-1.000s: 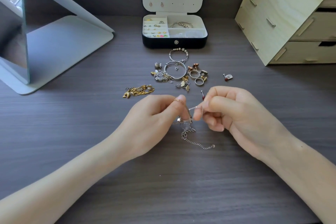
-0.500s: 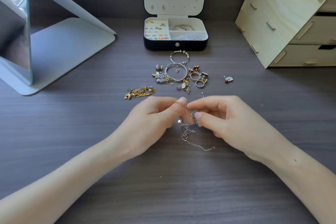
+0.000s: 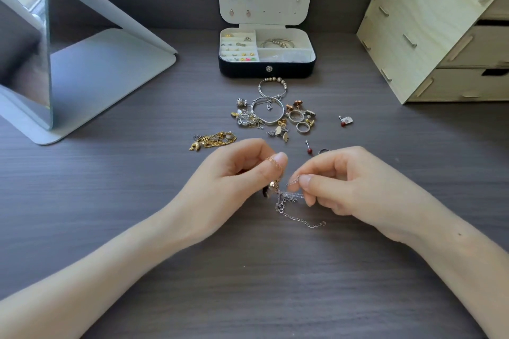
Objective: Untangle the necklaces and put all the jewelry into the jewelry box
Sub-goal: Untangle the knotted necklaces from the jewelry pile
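Between my two hands hangs a tangle of thin necklaces (image 3: 286, 201), one rose-gold, one silver, with a chain tail lying on the table. My left hand (image 3: 237, 181) pinches the rose-gold strand, which loops over its forefinger. My right hand (image 3: 344, 181) pinches the silver strand between thumb and forefinger. Farther back lies a heap of loose jewelry (image 3: 272, 115): bangles, rings, earrings and charms. A gold necklace (image 3: 213, 140) lies bunched to the left of it. The black jewelry box (image 3: 267, 67) stands open at the back, its white lid upright, with small pieces in its compartments.
A tilted mirror on a pale stand (image 3: 82, 74) fills the left back. A light wooden drawer unit (image 3: 440, 30) stands at the right back. Two red-bead studs (image 3: 309, 149) (image 3: 343, 121) and a small ring (image 3: 323, 151) lie apart near my right hand.
My hands have drawn slightly apart, and my right hand has shifted its pinch lower on the silver strand. The chain tail on the table has barely moved.
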The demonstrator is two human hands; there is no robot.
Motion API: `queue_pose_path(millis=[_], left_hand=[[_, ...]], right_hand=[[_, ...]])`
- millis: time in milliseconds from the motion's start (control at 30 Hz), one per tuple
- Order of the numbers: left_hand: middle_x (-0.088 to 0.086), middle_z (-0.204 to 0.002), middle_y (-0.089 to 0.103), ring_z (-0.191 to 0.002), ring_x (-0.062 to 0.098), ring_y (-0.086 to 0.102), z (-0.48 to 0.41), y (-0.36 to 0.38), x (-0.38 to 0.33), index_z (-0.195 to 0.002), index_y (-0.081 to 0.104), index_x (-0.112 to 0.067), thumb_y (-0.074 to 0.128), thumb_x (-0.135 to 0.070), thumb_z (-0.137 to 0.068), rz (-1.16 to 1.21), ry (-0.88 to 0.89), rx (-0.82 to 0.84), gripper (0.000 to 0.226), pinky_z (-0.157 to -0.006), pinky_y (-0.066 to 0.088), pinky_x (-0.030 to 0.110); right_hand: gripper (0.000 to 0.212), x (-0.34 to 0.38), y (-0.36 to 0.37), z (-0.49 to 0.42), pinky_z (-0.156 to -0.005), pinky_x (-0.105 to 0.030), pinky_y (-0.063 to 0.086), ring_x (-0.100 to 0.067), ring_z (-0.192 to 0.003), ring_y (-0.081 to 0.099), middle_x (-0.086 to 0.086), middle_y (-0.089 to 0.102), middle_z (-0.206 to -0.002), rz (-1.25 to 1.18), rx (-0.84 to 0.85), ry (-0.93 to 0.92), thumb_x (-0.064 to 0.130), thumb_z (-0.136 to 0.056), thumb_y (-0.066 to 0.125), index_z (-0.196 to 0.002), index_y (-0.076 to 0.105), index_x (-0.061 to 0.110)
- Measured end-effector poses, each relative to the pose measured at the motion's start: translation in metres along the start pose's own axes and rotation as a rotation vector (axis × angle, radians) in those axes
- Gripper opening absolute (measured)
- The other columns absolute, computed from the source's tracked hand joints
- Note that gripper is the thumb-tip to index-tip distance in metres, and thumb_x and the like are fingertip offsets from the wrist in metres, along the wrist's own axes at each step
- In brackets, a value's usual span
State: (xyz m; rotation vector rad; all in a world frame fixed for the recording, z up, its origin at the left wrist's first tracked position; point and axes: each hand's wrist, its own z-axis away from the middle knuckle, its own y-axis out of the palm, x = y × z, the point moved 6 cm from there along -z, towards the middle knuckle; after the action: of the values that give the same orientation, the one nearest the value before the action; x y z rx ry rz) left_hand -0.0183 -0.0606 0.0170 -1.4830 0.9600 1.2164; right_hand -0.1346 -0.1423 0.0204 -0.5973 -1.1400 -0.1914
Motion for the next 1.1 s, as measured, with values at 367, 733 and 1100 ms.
queue_pose_path(millis=[367,733,1100], left_hand=[[-0.013,-0.067,0.048,-0.068,0.012,0.045,0.01,-0.006,-0.019,-0.064,0.057,-0.03,0.071,-0.038,-0.07,-0.172,0.137,0.356,0.017,-0.067,0.034,0.017],[-0.002,-0.067,0.059,-0.063,0.022,0.059,0.032,-0.023,-0.01,-0.066,0.057,-0.042,0.075,-0.026,-0.062,-0.447,0.122,0.339,0.025,-0.062,0.051,0.041],[0.003,-0.065,0.06,-0.061,0.024,0.06,0.046,-0.041,-0.005,-0.061,0.056,-0.042,0.072,-0.021,-0.062,-0.523,0.099,0.28,0.026,-0.059,0.051,0.04]], right_hand=[[0.013,0.003,-0.002,0.005,-0.042,-0.01,0.032,-0.006,-0.044,0.041,0.0,0.061,-0.057,-0.049,0.014,-0.042,0.012,-0.089,0.06,-0.077,0.065,0.012],[0.013,0.011,0.007,0.017,-0.064,-0.015,0.039,-0.005,-0.081,0.053,0.014,0.058,-0.099,0.351,0.233,-0.361,0.028,-0.075,0.073,-0.087,0.071,0.033],[0.011,0.005,0.005,0.013,-0.067,-0.015,0.038,-0.005,-0.081,0.052,0.015,0.058,-0.079,0.664,0.162,-0.34,0.033,-0.077,0.073,-0.07,0.065,0.034]])
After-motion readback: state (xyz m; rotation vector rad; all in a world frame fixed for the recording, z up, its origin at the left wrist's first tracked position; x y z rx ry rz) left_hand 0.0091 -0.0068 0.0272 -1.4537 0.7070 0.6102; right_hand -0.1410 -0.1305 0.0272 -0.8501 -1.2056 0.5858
